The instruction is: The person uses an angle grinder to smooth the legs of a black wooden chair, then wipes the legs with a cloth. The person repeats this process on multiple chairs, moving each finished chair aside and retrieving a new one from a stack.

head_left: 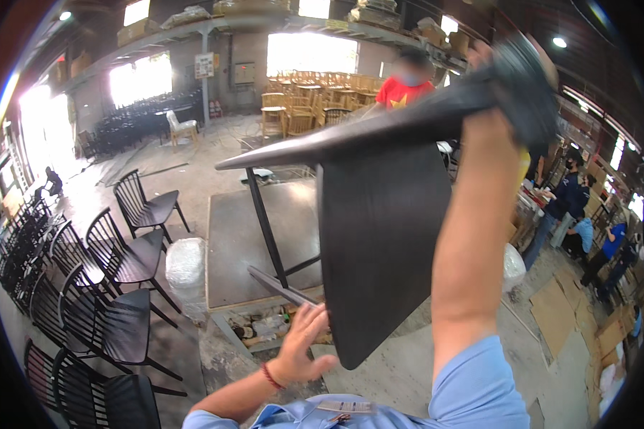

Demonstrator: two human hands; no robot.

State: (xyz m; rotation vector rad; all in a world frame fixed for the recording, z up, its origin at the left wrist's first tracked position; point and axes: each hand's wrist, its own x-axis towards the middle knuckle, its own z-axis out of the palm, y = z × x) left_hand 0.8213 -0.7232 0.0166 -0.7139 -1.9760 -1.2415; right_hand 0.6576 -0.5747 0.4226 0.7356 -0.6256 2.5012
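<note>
A black wooden chair (383, 250) is tilted up in front of me, above a low table, its seat panel on edge and its slim legs pointing left. My right arm is raised high. At its end my right hand (490, 118), smeared by motion and partly covered by a dark part of the chair, grips the chair's upper end. Low at the left, my left hand (300, 350) has its fingers stretched and thumb apart, the fingertips against the chair by a lower leg and the seat's edge. Whether those fingertips bear any weight I cannot tell.
Below the chair stands a low, flat-topped table (229, 236). Several black spindle-back chairs (118, 307) crowd the left, near a plastic-wrapped bundle (186, 268). A person in red (404, 89) is beyond the chair. Other people (572, 186) gather at right, near flattened cardboard (554, 311).
</note>
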